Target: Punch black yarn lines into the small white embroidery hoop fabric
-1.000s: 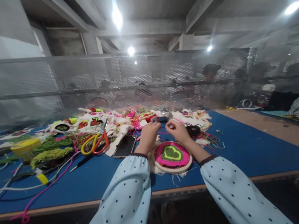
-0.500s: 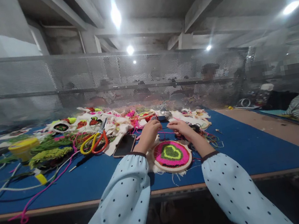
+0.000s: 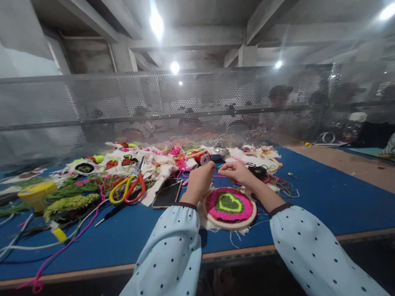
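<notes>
Two hands meet above a hoop [image 3: 233, 226] with a green heart on pink, at the lower centre of the frame.
The left hand [image 3: 200, 183] and right hand [image 3: 238, 173] are near each other at the centre, just beyond the hoop, fingers bent inward; whether either is closed on something is too small to tell. The hoop lies flat on the blue tabletop [image 3: 341, 194], between the forearms. A dark phone [image 3: 167, 194] lies just left of the left hand, with yellow-and-orange-handled scissors [image 3: 128, 188] farther left. Black thread [image 3: 260, 173] bunches beside the right wrist. A yellow-lidded tub [image 3: 38, 196] stands at the left of the frame.
</notes>
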